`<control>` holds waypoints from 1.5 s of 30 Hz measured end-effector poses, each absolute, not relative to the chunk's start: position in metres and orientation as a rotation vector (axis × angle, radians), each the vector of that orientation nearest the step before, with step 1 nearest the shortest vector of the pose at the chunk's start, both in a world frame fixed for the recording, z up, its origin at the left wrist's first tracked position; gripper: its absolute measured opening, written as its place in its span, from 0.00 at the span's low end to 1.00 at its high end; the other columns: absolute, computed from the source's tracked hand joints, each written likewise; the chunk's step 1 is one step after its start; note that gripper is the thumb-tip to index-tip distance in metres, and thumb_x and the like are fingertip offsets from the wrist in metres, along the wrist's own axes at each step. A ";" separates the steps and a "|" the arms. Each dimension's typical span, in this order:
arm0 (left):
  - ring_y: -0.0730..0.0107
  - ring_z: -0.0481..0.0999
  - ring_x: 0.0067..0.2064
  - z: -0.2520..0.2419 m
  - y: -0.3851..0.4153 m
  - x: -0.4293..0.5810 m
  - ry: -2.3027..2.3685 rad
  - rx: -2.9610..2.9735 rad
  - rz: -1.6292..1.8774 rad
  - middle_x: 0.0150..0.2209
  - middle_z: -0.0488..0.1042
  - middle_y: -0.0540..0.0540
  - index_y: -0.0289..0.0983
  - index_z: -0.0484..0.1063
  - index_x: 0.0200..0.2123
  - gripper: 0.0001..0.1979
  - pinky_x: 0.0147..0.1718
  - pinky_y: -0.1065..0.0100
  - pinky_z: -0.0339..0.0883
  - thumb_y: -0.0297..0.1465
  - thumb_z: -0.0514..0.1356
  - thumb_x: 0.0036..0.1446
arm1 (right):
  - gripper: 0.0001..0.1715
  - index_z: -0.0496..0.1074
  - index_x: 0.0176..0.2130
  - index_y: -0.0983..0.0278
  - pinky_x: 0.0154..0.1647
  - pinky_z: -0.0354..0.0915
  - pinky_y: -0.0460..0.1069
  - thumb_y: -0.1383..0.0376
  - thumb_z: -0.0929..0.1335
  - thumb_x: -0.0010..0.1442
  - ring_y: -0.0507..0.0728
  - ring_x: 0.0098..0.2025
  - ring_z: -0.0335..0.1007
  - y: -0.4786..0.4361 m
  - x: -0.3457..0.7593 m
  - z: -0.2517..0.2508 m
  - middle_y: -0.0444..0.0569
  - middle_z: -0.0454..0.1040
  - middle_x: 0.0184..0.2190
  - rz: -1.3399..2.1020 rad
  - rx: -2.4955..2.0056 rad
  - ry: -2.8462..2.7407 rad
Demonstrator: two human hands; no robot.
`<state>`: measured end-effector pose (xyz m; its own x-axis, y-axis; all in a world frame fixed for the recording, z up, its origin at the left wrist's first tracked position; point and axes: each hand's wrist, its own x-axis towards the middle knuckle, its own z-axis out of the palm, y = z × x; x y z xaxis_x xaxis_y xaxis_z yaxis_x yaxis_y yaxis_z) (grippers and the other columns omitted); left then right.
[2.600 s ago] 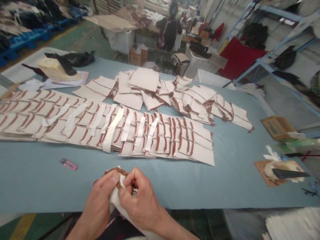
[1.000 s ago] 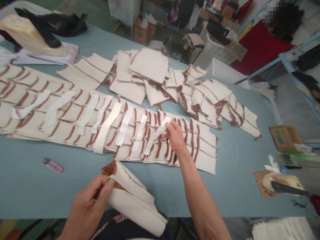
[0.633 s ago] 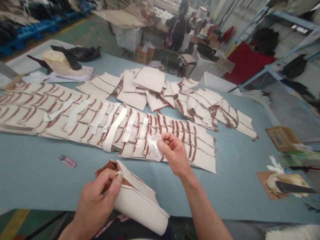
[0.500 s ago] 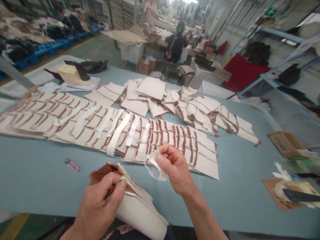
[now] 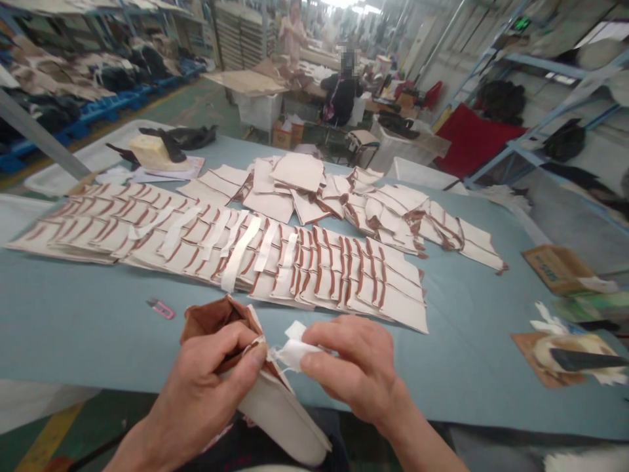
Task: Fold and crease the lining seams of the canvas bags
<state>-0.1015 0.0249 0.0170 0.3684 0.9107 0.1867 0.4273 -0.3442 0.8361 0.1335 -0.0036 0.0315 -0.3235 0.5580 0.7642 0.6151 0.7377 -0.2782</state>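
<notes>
My left hand pinches the open edge of a cream fabric piece whose brown lining shows at its mouth. In my right hand a white strip is gripped between thumb and fingers, close to that edge; thin threads seem to run between the strip and the piece. Beyond both hands lies a long overlapping row of cream pieces with brown edging, several white strips resting across it. A pair of pink thread snips lies on the table to the left.
The blue-green table carries a loose heap of cream pieces at the back. A yellowish block with a dark strap stands back left; a similar one and a cardboard box are at right. A person sits further off.
My right hand has come down and toward the left hand, bringing the white strip to the edge of the fabric piece. My left hand has risen slightly with the piece. The view has shifted a little.
</notes>
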 end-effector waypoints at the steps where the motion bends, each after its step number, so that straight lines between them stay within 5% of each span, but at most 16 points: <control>1: 0.73 0.69 0.20 0.018 0.023 -0.101 1.189 1.909 0.857 0.19 0.75 0.54 0.41 0.77 0.24 0.20 0.25 0.73 0.67 0.39 0.61 0.69 | 0.10 0.73 0.47 0.55 0.26 0.64 0.50 0.69 0.64 0.78 0.53 0.23 0.70 -0.006 0.134 0.030 0.46 0.86 0.35 -0.074 -0.894 -2.009; 10: 0.73 0.68 0.18 0.015 0.014 -0.102 1.190 1.973 0.939 0.19 0.75 0.54 0.42 0.78 0.25 0.17 0.25 0.75 0.70 0.37 0.61 0.67 | 0.17 0.72 0.47 0.54 0.35 0.76 0.47 0.76 0.69 0.66 0.55 0.35 0.83 -0.015 0.116 0.015 0.46 0.85 0.36 0.253 -0.936 -1.728; 22: 0.72 0.77 0.21 0.001 -0.002 -0.108 1.418 2.256 1.066 0.23 0.78 0.55 0.42 0.77 0.32 0.13 0.25 0.75 0.69 0.41 0.64 0.68 | 0.13 0.71 0.40 0.57 0.27 0.65 0.44 0.76 0.69 0.63 0.50 0.26 0.69 -0.026 0.102 0.012 0.42 0.80 0.31 0.534 -1.037 -1.572; 29: 0.67 0.86 0.28 0.012 0.004 -0.105 1.084 2.440 0.980 0.32 0.88 0.48 0.41 0.81 0.53 0.13 0.33 0.73 0.78 0.32 0.59 0.72 | 0.09 0.73 0.39 0.58 0.27 0.65 0.45 0.73 0.69 0.66 0.50 0.25 0.68 -0.030 0.106 0.011 0.41 0.77 0.29 0.613 -1.119 -1.662; 33: 0.72 0.80 0.22 0.026 0.006 -0.102 0.867 2.579 1.014 0.24 0.82 0.51 0.38 0.83 0.48 0.13 0.28 0.74 0.72 0.26 0.57 0.75 | 0.08 0.74 0.38 0.59 0.28 0.63 0.45 0.72 0.70 0.68 0.50 0.25 0.66 -0.031 0.107 0.012 0.41 0.75 0.28 0.667 -1.141 -1.680; 39: 0.73 0.82 0.24 0.037 0.003 -0.094 0.995 2.175 1.029 0.26 0.85 0.52 0.40 0.82 0.32 0.14 0.29 0.77 0.73 0.27 0.60 0.71 | 0.08 0.76 0.36 0.60 0.26 0.58 0.46 0.63 0.73 0.70 0.50 0.25 0.61 -0.035 0.106 0.017 0.39 0.69 0.24 1.086 -1.214 -1.520; 45: 0.70 0.76 0.22 0.037 0.004 -0.098 1.140 1.705 0.767 0.21 0.79 0.52 0.39 0.82 0.25 0.18 0.22 0.74 0.68 0.39 0.62 0.67 | 0.32 0.71 0.37 0.61 0.26 0.55 0.45 0.37 0.77 0.62 0.49 0.26 0.57 -0.028 0.109 0.024 0.38 0.66 0.27 1.700 -1.136 -1.152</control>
